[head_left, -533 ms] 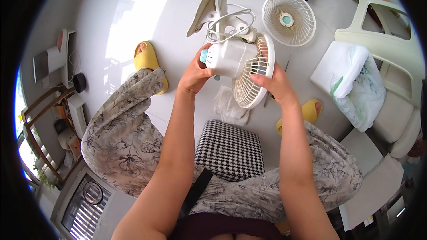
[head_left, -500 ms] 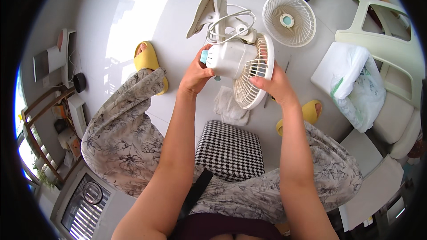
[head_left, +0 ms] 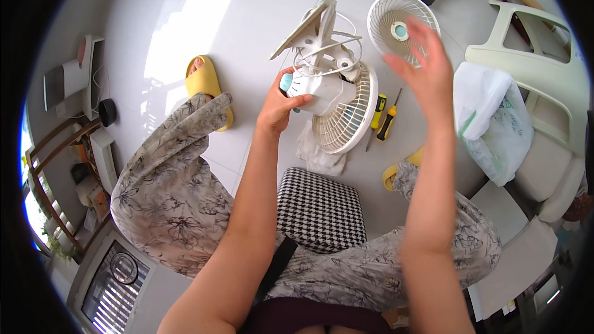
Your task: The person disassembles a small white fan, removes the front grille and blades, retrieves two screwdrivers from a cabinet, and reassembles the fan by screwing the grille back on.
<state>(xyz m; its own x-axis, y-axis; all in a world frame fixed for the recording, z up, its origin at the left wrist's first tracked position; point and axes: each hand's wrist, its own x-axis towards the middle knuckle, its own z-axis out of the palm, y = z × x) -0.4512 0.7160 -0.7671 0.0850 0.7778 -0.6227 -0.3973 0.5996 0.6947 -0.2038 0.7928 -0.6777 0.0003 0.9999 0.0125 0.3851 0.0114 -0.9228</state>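
Observation:
My left hand (head_left: 283, 104) grips a small white clip fan (head_left: 331, 94) by its motor housing, thumb on the near side, beside the light-blue knob (head_left: 286, 82). The fan's rear cage (head_left: 340, 127) faces right and down, and its clip base (head_left: 309, 31) points up with a loosely coiled white cord (head_left: 356, 39) hanging about it. My right hand (head_left: 427, 55) is off the fan, raised with fingers apart and slightly blurred. Behind it on the floor lies the round white front grille (head_left: 387, 21) with a light-blue centre, partly covered by my fingers.
Two yellow-and-black screwdrivers (head_left: 387, 122) lie right of the fan. A white cloth (head_left: 315, 151) and a houndstooth stool (head_left: 320, 210) are below it. At right, a plastic bag (head_left: 498, 124) lies beside a pale chair (head_left: 526, 74). My feet wear yellow slippers (head_left: 203, 77).
My right hand has let go of the fan cage and moved up and right toward the front grille. The fan, still in my left hand, has tilted and dropped slightly; the screwdrivers now show.

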